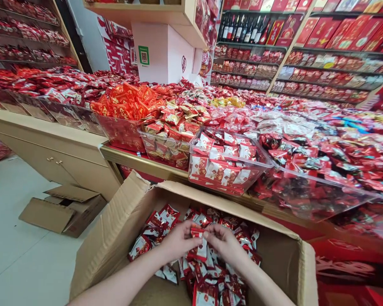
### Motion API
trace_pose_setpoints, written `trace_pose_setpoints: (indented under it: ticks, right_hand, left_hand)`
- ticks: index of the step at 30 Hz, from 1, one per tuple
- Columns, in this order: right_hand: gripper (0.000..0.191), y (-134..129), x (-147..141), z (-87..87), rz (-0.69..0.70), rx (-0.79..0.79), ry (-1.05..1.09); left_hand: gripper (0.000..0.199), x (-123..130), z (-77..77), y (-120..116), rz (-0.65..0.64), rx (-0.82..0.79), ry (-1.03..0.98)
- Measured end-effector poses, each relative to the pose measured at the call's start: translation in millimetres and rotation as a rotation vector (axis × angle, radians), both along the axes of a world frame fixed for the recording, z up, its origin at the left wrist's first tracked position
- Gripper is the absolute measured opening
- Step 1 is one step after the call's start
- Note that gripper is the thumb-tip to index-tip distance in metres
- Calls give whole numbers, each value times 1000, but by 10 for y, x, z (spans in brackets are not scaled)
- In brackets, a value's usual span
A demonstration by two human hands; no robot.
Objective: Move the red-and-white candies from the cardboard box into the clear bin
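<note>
A small red-and-white candy packet (199,250) is pinched at its upper end between both hands. My left hand (180,240) has its thumb and fingers closed on the packet's left side. On the right side, my right hand (222,243) grips it the same way. Both hands are inside a large open cardboard box (166,189), above a heap of similar packets (206,293). Just beyond the box's far wall stands a clear plastic bin (221,170), where red-and-white packets are lined up in rows.
Behind the box runs a counter of clear bins with orange-red packets (127,104), durian-labelled packets (172,131) and dark red packets (309,161). A smaller open carton (73,208) lies on the floor at left. Overhead juts a shelf (153,15); wine bottles (242,29) line the back.
</note>
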State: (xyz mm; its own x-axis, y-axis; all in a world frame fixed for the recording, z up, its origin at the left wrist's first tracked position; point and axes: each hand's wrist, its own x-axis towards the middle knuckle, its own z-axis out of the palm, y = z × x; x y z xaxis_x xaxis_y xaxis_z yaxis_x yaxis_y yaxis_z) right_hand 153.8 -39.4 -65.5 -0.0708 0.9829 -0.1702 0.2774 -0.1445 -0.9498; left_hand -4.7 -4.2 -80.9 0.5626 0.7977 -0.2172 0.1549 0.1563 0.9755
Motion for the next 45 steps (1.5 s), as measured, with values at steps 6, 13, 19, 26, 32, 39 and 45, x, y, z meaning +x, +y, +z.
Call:
trace_pose_setpoints:
  ticks: [6,13,19,26,32,39,45]
  right_hand:
    - [22,-4,-33,39,-78,-47,211]
    - [26,-24,-69,46,-169,-111,386]
    - [22,-13,-96,48,-141,-62,322]
    - [19,-15,-50,57,-146,-53,314]
    - [23,3,14,-7,-234,-109,383]
    - [23,12,24,-49,-188,-43,304]
    - [21,-6,17,-2,-281,-32,377]
  left_hand:
    - [39,43,172,-27,97,-106,-132]
    - [44,80,162,-58,115,-106,-194]
    - [37,75,146,-53,103,-80,-92]
    - [48,30,179,-32,63,35,13]
    - [22,-26,192,27,153,-90,45]
    - [20,-35,276,52,224,96,65]
    - [19,13,317,76,258,74,9]
